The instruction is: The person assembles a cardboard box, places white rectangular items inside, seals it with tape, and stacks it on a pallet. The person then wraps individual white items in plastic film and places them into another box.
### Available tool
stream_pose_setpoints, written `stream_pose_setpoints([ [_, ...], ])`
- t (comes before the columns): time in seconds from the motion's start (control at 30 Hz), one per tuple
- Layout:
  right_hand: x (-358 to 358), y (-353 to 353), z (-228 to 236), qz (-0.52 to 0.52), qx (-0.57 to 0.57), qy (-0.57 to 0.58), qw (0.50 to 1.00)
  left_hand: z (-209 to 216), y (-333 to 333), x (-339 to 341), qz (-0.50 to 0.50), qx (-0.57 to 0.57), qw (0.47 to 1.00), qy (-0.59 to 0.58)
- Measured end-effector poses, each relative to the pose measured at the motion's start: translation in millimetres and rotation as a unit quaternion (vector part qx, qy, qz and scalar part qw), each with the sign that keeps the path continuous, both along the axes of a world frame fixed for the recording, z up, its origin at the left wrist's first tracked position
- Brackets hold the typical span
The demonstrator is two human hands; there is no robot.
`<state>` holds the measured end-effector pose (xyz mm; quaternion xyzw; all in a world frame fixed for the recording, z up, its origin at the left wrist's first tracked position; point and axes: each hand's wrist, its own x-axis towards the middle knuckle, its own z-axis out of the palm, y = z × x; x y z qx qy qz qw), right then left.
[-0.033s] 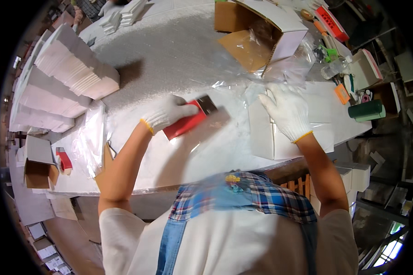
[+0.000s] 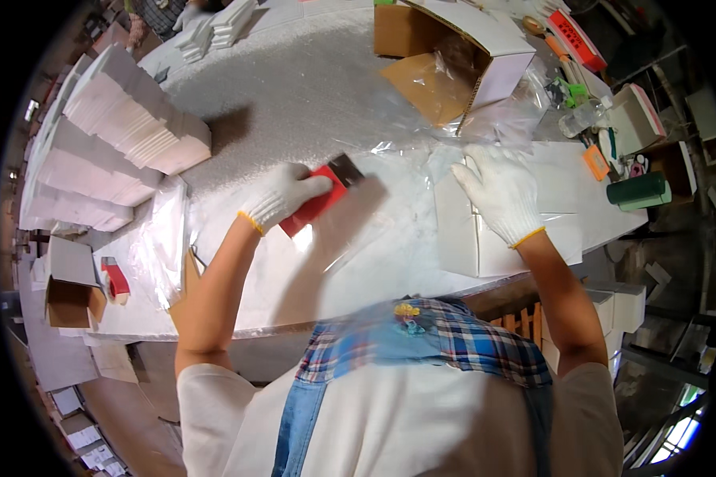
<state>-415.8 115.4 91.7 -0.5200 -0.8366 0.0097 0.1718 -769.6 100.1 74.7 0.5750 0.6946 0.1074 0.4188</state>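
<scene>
Nearest, on the white tabletop (image 2: pixel 358 278), a white carton (image 2: pixel 457 246) lies under the gloved right hand (image 2: pixel 497 191), fingers nearly straight, gripping nothing visible; even pressure should steady it. Leftward, the left hand (image 2: pixel 285 195) closes round a red block (image 2: pixel 320 203), possibly a tape dispenser; a firm grip clear of its dark end serves best. Beyond: an open cardboard box (image 2: pixel 507 75).

White stacks are standing (image 2: pixel 135 111) at left, small open box (image 2: pixel 73 261) sitting front-left; clear bottle (image 2: pixel 581 118) and green case (image 2: pixel 636 190) are sitting right.
</scene>
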Motion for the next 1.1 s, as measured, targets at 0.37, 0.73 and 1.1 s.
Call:
stream_pose_setpoints([
  [0.37,-2,1,-1,0.024,0.063,0.039,0.997,-119,9,-112,0.079,0.201,0.817,0.535],
  [0.73,-3,-3,0,0.019,0.045,0.024,0.999,-130,12,-129,0.106,0.236,0.835,0.486],
  [1.1,2,-3,-4,-0.011,0.028,0.001,1.000,-72,14,-44,0.098,0.350,0.882,0.300],
])
